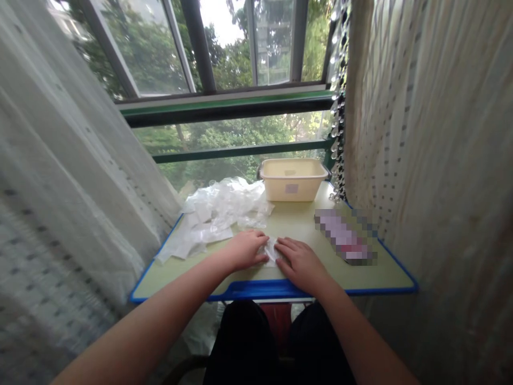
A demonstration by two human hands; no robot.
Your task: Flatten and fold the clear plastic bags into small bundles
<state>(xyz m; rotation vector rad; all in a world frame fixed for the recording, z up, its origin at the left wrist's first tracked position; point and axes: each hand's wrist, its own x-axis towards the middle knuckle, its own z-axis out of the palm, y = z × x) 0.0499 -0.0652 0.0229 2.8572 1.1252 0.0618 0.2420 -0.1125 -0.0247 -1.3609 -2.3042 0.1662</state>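
A small clear plastic bag (271,250) lies flat near the front edge of the table, between my two hands. My left hand (248,249) rests at its left side, fingers stretched toward it and thumb apart from them. From the right, my right hand (300,261) lies palm down with its fingers spread over the bag's edge. Neither hand visibly grips the plastic. Beyond my left hand spreads a heap of crumpled clear plastic bags (228,200), with flatter ones toward the left edge.
A cream plastic tub (294,184) with dark handles stands at the back of the blue-edged table (168,283). A blurred pinkish item (342,235) lies at the right. Curtains (433,133) hang on both sides, and a window with green rails is behind.
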